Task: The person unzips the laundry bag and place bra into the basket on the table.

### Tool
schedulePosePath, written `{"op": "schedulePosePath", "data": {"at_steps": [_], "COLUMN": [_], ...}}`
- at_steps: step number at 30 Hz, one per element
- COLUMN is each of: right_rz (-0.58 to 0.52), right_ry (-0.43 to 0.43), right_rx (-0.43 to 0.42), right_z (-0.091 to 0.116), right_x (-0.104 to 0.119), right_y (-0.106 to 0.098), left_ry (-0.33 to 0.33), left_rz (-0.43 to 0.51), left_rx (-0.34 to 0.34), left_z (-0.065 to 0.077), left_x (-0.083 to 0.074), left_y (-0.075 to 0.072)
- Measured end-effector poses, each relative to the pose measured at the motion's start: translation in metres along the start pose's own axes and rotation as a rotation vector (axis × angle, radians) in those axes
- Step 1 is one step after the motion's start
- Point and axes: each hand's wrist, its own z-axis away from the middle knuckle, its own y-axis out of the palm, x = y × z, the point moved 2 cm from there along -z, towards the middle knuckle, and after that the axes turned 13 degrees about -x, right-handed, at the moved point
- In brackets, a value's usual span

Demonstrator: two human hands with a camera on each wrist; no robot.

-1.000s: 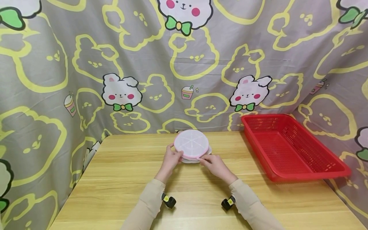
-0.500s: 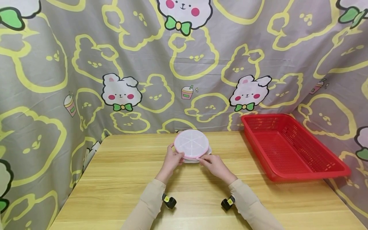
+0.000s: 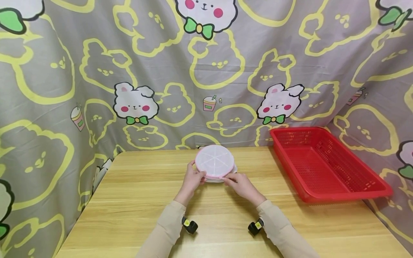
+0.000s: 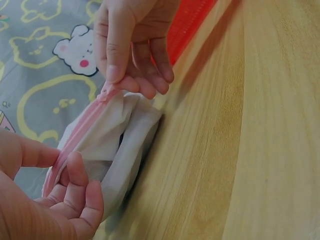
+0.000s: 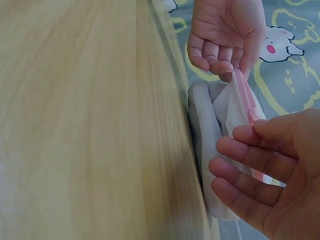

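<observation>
A round white mesh laundry bag (image 3: 214, 159) with a pink zipper along its edge stands over the wooden table, its top panel tilted towards me. My left hand (image 3: 193, 177) pinches the left part of the zippered rim between thumb and fingers. At the front right of the rim, my right hand (image 3: 240, 182) pinches the small pink zipper pull (image 4: 103, 95) between thumb and index finger, its other fingers loosely bent. Below the zipper, the grey-white mesh side (image 5: 204, 145) sags in folds close over the tabletop. The bag's inside is hidden.
A red plastic basket (image 3: 306, 179) with perforated walls stands at the right of the wooden table (image 3: 145, 200). A grey curtain (image 3: 180, 71) with yellow outlines and white rabbits hangs behind and along both sides. Each sleeve carries a black wrist camera (image 3: 190, 225).
My left thumb has shifted very slightly to the right along the rim. The right hand, the laundry bag and the basket hold practically the same places.
</observation>
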Motion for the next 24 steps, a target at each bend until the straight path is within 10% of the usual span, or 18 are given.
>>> {"op": "schedulePosePath", "data": {"at_steps": [24], "right_rz": [0.026], "right_ry": [0.023], "right_rx": [0.012], "right_z": [-0.0011], "right_x": [0.0002], "right_y": [-0.0033], "left_ry": [0.006], "left_rz": [0.008], "left_rx": [0.004], "left_z": [0.0007], "left_x": [-0.0013], "left_y": [-0.0015]}}
